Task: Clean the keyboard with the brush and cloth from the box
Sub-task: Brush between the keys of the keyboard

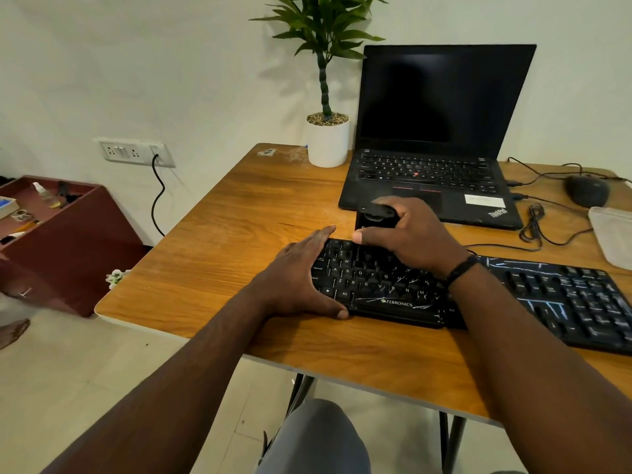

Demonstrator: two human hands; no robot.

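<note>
A: Keyboard (386, 289), black, lies flat along the near side of the tabletop (219, 234), in front of the person. Pale streaks across the keys and the front strip.

B: Left hand (301, 278)?

A: Laid on the keyboard's left end. Fingers straight along the far corner, thumb along the front edge. Flat and relaxed, not curled round anything.

B: Right hand (413, 234)?

A: Curled round a black object at the keyboard's far edge, above the top key rows. Probably the brush (376, 215), but the bristles are hidden, so I cannot tell for certain. Dark band on that wrist.

B: Cloth?

A: A pale, folded thing at the right edge of the tabletop, beyond the keyboard's right end: cloth (612, 234), as far as I can tell.

B: The box?

A: A reddish-brown open box (65, 241) on the floor, left of the tabletop, by the wall. Small items inside, a little spray bottle among them; the rest too small to name.

B: Else on the tabletop?

A: Open laptop (434, 138), screen dark, behind the keyboard. White potted plant (327, 138) just left of it. Mouse (586, 191) at far right, cables looping near it.
</note>
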